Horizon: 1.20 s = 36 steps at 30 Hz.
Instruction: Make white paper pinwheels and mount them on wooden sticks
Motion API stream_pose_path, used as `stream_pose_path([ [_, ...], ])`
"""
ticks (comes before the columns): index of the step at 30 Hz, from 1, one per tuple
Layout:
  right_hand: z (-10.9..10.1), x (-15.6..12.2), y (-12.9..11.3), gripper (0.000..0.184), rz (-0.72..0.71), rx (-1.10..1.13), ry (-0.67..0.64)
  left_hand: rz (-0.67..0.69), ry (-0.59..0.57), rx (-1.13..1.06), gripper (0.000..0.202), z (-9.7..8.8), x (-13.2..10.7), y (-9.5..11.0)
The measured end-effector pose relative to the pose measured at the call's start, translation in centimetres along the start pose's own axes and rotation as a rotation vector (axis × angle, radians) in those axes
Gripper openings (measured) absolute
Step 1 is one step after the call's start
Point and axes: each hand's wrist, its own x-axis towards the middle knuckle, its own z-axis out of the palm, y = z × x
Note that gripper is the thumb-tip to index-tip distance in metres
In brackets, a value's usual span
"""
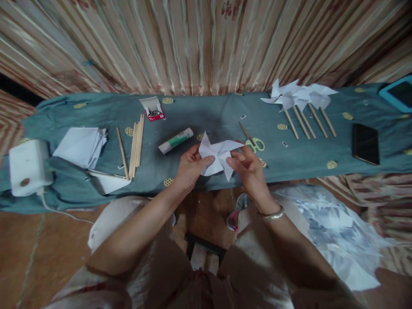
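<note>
Both hands hold a white paper pinwheel (217,155) above the front edge of the cloth-covered table. My left hand (193,166) pinches its left side, thumb on top of the paper. On the right side, my right hand (249,169) grips it in the same way, thumb near the middle. The pinwheel's points stick out up, right and down, and its folds meet at the centre. Just beyond my right hand lie scissors (254,142) with light green handles. A glue stick (176,140) with a green label rests beyond my left hand.
Wooden sticks (137,146) lie left of the glue stick, below a small red-and-white box (152,109) of metal pieces. Further left are a paper stack (79,146) and a white device (29,165). Finished pinwheels (301,95) on sticks and a phone (365,143) lie right.
</note>
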Motion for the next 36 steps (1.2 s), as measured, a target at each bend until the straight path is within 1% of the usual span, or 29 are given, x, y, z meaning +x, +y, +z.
stream_pose_path([
  [2,0.8,0.3,0.0,0.055,0.058,0.090,0.011,0.019,-0.012,0.022,0.044,0.0,0.0,0.0],
  [5,1.8,0.6,0.1,0.060,0.104,0.157,0.075,0.040,-0.025,0.052,0.043,0.0,-0.1,0.1],
  [8,2.5,1.0,0.2,0.063,0.125,0.161,0.094,0.047,-0.023,0.088,0.043,-0.2,0.0,0.2],
  [10,2.7,1.2,0.3,0.063,0.126,0.133,0.103,0.055,-0.022,0.111,0.043,-0.3,0.1,0.2],
  [12,2.7,1.5,0.3,0.058,0.126,0.087,0.114,0.066,-0.023,0.133,0.045,-0.5,0.2,0.2],
  [15,2.7,1.6,0.3,0.043,0.101,-0.002,0.106,0.092,-0.019,0.169,0.050,-0.8,0.3,0.2],
  [17,2.8,1.6,0.2,0.040,0.088,-0.024,0.094,0.111,-0.019,0.187,0.051,-1.0,0.4,0.2],
  [22,3.0,1.6,0.3,0.056,0.120,0.035,0.098,0.117,-0.031,0.192,0.048,-1.1,0.4,0.1],
  [28,2.9,1.8,0.7,0.056,0.108,0.015,0.092,0.110,-0.022,0.193,0.038,-1.1,0.4,0.4],
  [32,3.0,1.9,0.8,0.057,0.110,-0.010,0.071,0.094,-0.010,0.208,0.037,-1.2,0.6,0.8],
  [36,3.2,2.0,0.7,0.060,0.104,0.069,0.048,0.053,0.012,0.166,0.036,-1.3,0.6,1.0],
])
